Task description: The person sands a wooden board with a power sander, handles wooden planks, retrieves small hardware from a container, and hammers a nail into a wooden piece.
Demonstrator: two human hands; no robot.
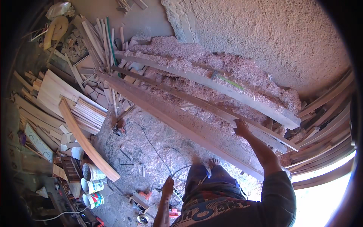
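Observation:
My right hand point(242, 128) is at the near edge of a long narrow wooden board point(200, 103), fingers curled on it. The board lies diagonally between a wide beam point(151, 108) on the near side and a shavings-covered beam point(261, 102) behind, with a green tool point(230, 81) on it. My left hand point(168, 183) hangs low beside my legs, closed on a thin dark cable point(145, 136) that runs across the dusty floor.
Heaps of pale shavings point(211, 58) lie along the rough wall point(257, 26). Stacked planks and offcuts point(79, 106) fill the left, with white buckets point(92, 185) below. More boards point(323, 143) line the right. Power strips and tools point(140, 204) lie near my feet.

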